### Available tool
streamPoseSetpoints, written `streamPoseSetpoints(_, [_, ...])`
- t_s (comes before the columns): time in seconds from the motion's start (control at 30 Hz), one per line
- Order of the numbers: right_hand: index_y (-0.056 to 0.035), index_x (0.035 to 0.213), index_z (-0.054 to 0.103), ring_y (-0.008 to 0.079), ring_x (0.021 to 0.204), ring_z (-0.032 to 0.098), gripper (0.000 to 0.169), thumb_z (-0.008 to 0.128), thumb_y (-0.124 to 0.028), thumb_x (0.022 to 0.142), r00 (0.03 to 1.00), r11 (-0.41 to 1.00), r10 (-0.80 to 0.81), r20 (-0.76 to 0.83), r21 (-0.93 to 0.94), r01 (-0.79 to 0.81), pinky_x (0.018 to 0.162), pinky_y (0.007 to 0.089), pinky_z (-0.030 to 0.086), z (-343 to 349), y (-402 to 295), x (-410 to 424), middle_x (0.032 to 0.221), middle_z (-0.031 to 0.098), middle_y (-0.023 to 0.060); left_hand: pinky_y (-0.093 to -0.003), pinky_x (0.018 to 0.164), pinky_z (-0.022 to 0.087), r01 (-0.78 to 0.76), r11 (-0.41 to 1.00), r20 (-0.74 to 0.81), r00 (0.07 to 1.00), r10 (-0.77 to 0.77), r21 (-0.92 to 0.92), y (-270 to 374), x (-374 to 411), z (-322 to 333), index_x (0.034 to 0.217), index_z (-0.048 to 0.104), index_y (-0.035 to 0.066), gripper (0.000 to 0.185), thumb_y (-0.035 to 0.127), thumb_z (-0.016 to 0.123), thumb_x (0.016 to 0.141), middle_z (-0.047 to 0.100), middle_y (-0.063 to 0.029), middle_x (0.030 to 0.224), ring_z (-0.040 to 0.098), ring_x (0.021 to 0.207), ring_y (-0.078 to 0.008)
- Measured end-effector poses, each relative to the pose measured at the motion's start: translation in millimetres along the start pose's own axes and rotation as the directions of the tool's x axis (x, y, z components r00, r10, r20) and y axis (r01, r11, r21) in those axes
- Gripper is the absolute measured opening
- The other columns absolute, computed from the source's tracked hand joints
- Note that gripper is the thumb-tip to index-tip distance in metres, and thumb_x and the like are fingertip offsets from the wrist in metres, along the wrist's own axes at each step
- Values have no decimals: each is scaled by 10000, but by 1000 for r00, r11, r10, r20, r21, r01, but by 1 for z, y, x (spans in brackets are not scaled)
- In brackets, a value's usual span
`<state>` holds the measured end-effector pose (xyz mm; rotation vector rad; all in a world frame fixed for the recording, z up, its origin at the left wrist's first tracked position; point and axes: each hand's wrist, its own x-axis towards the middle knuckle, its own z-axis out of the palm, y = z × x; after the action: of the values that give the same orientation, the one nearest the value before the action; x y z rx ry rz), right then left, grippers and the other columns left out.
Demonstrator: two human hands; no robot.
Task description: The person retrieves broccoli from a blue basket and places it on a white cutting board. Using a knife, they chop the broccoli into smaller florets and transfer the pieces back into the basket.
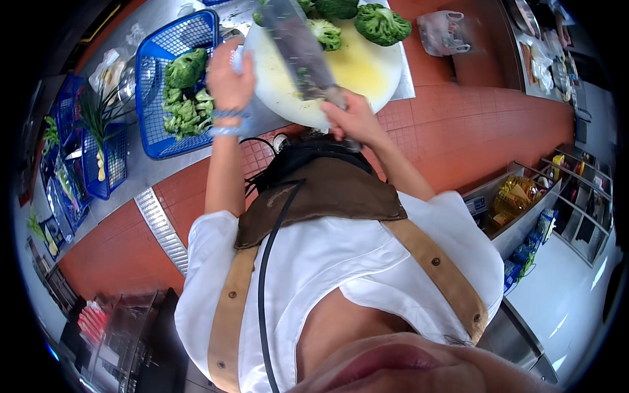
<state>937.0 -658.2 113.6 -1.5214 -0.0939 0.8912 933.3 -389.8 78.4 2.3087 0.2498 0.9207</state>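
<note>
My right hand [351,118] grips the handle of a Chinese cleaver [302,54], its broad blade flecked with green bits over a round white cutting board [388,73]. On the board's far side lie broccoli heads [382,24], one of them partly behind the blade. My left hand [230,76] is blurred, fingers spread, between the board and a blue plastic basket [147,118]. Nothing shows in its grasp, though its far side is hidden. Inside the basket are a broccoli crown [185,69] and cut florets [189,115].
Left of the basket, a smaller blue basket [105,162] holds scallions [100,115]. A steel bowl [135,81] sits behind the large basket. The steel table [132,179] runs along the left. A plastic bag [442,33] lies beyond the board's right. At right are oil containers [513,196].
</note>
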Motion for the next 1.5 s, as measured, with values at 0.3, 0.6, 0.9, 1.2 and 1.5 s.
streamPoseSetpoints(0.3, [-3,1000,586,63,451,488,179,616,-177,970,920,997,-39,-391,-73,12,417,254,406,-95,55,-51,577,504,-7,-431,935,499,125,992,407,905,-126,28,11,-2,159,1300,554,138,668,433,790,749,460,-157,1386,566,1148,-373])
streamPoseSetpoints(0.6, [4,885,555,85,441,492,446,407,-381,1054,928,995,31,-372,-72,-62,421,270,419,-91,63,-36,584,502,20,-369,750,573,300,946,306,918,-253,-119,32,-54,124,1117,622,66,527,390,823,753,436,-165,1203,626,941,-305])
streamPoseSetpoints(0.9, [-2,901,559,81,448,479,487,381,-427,1058,935,990,69,-347,-89,-105,426,261,420,-101,43,-36,612,512,14,-336,703,579,546,807,303,827,-474,-227,-13,-34,152,1183,570,9,579,273,840,743,461,-176,1223,606,960,-265])
streamPoseSetpoints(1.2, [-21,1045,637,142,499,554,414,435,-383,1046,962,961,-14,-272,-270,-62,502,309,447,-82,36,-66,608,565,58,-337,748,623,833,318,695,553,-460,-452,4,-45,132,1332,476,11,578,26,748,822,622,-105,1167,653,984,-215])
streamPoseSetpoints(1.5, [-42,1086,625,413,638,589,300,468,-291,1027,957,835,-268,-112,-522,173,593,456,456,-67,51,-48,683,570,217,-345,730,629,875,315,668,483,-565,-366,12,-56,109,1256,451,-13,498,51,735,852,602,-119,1142,652,971,-226])
